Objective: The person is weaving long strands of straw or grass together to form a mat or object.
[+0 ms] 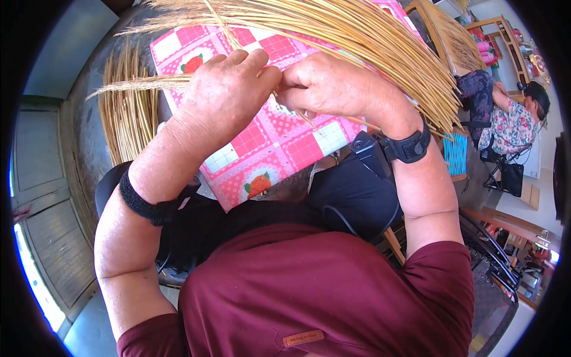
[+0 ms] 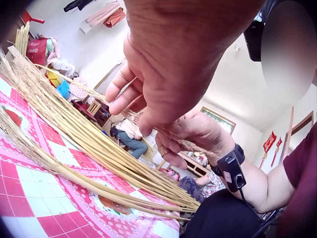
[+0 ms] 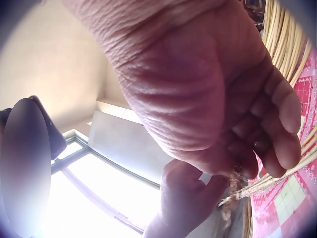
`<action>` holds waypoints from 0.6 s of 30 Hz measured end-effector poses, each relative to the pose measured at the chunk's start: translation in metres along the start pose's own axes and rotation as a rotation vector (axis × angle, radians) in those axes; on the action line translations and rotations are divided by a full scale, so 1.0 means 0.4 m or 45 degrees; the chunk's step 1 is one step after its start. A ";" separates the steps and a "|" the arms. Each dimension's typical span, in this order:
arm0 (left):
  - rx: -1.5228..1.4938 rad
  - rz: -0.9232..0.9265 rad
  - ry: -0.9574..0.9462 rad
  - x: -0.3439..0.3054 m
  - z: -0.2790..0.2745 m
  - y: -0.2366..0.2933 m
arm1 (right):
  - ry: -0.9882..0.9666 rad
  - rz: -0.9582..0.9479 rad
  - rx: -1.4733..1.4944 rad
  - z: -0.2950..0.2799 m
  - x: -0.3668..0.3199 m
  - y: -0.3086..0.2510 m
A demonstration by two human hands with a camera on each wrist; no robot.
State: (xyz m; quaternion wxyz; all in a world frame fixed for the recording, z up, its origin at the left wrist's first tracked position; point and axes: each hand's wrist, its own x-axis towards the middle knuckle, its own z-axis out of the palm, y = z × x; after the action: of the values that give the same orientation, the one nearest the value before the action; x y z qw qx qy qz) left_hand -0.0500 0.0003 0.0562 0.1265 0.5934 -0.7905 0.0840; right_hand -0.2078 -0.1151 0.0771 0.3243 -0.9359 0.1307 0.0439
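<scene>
Both hands meet over the table, fingertips close together. My left hand (image 1: 229, 86) pinches a dry reed plume between thumb and fingers, back of the hand upward in the head view. A feathery plume end (image 1: 140, 84) sticks out to the left past this hand. The right hand (image 1: 333, 86) pinches the same feathery material between thumb and forefinger, with its other fingers curled. In the left wrist view a twisted strand of plume (image 2: 190, 144) runs between the two hands. It hangs below the right thumb in the right wrist view, as a frayed brown tuft (image 3: 232, 193).
A large bundle of reed stalks (image 1: 357, 41) lies across the far side of the pink patterned tablecloth (image 1: 256, 143). Another bundle (image 1: 128, 116) stands left of the table. At right, a seated person (image 1: 514, 122) works near a wooden frame with more stalks (image 1: 449, 41).
</scene>
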 end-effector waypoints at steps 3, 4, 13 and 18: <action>0.041 0.001 0.086 0.004 -0.006 -0.012 | 0.006 0.150 0.387 -0.004 -0.004 -0.003; 0.070 -0.003 0.134 0.007 -0.005 -0.023 | 0.037 0.136 0.375 -0.005 -0.005 -0.003; 0.124 -0.201 0.392 0.018 -0.038 -0.128 | 0.122 0.013 0.333 0.007 -0.010 0.005; 0.076 -0.385 0.475 0.015 -0.085 -0.178 | 0.113 -0.048 0.070 0.007 -0.008 0.014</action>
State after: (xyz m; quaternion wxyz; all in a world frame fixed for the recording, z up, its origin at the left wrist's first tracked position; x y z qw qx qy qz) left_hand 0.0202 -0.0156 0.0893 0.2639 0.6826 -0.6528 0.1956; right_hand -0.2124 -0.1169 0.0721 0.3445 -0.9299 0.1284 -0.0073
